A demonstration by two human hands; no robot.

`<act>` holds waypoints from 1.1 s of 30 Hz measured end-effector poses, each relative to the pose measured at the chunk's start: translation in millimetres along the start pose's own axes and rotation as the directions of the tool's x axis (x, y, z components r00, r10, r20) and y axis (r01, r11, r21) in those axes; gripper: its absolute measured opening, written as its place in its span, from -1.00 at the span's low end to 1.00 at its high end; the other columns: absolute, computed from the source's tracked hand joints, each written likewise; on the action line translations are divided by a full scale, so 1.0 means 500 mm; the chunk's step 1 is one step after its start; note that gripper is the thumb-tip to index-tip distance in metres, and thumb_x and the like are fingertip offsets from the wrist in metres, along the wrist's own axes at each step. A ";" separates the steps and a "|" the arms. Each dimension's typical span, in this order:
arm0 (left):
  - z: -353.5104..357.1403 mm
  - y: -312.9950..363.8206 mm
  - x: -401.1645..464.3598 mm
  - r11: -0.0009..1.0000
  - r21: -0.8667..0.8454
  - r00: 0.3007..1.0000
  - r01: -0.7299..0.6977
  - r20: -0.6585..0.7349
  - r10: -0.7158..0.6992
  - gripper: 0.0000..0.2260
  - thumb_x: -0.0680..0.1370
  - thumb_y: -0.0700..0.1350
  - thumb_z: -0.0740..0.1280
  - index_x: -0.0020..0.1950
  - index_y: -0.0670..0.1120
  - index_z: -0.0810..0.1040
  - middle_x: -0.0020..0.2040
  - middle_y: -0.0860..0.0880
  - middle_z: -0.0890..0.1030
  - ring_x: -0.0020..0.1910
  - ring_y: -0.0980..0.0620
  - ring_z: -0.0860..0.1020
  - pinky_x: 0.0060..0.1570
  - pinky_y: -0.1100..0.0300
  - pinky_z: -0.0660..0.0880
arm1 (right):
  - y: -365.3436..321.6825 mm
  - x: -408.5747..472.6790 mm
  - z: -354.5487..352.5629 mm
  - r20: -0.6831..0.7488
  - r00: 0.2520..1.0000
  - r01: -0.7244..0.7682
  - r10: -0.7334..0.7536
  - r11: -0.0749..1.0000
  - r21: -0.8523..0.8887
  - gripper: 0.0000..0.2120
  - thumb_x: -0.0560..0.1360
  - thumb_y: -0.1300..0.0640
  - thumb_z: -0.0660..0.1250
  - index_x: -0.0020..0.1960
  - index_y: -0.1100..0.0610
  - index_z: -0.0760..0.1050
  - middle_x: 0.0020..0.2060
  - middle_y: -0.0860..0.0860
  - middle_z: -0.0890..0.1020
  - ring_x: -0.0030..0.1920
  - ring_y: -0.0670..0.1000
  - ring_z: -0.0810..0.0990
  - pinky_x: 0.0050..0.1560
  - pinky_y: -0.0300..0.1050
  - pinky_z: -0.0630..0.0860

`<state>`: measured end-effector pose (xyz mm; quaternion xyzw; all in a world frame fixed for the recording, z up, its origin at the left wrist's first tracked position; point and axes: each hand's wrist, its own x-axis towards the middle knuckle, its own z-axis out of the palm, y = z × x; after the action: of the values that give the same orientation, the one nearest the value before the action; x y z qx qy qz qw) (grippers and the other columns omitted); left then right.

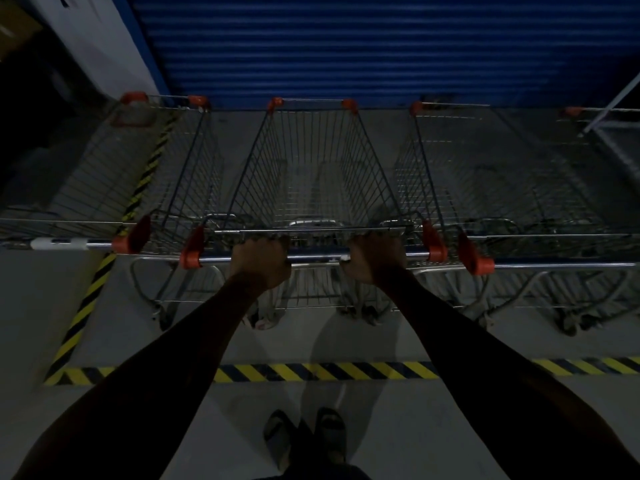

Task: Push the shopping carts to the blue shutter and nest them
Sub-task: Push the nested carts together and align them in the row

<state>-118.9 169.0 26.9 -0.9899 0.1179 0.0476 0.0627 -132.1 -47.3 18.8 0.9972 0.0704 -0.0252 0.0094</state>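
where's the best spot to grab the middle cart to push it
Grip the middle cart's handle bar from behind, at the end facing the person, one hand either side of centre. The left hand and right hand already curl their fingers round this level, full-width bar.

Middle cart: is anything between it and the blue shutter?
Nothing visible. Both hands, left and right, grip the handle of the middle cart, whose front reaches about to the foot of the shutter. Other carts stand on either side, not ahead.
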 end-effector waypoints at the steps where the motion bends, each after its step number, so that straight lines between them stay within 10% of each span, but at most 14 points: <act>1: 0.000 -0.001 0.000 1.000 0.000 1.000 -0.001 0.002 0.001 -0.66 0.51 0.07 0.27 0.26 0.01 0.48 0.14 -0.11 0.62 0.11 -0.23 0.59 0.02 0.00 0.47 | 0.001 0.000 0.001 0.001 1.000 0.005 -0.005 1.000 0.002 -0.66 0.41 -0.18 0.27 0.02 0.02 0.57 -0.07 0.05 0.67 -0.03 0.15 0.63 -0.03 0.03 0.51; 33: 0.005 0.007 -0.033 1.000 0.024 1.000 -0.001 -0.031 0.001 -0.67 0.49 0.12 0.28 0.20 0.02 0.51 0.09 -0.09 0.62 0.07 -0.21 0.61 0.00 0.00 0.50 | -0.004 -0.042 -0.010 0.022 1.000 0.005 -0.004 0.999 -0.049 -0.57 0.44 -0.23 0.27 0.19 -0.01 0.55 0.05 0.08 0.65 0.06 0.18 0.62 -0.02 0.06 0.53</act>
<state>-135.8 169.9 25.6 -0.9896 0.1199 0.0309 0.0725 -152.7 -47.9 24.7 0.9961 0.0733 -0.0344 0.0343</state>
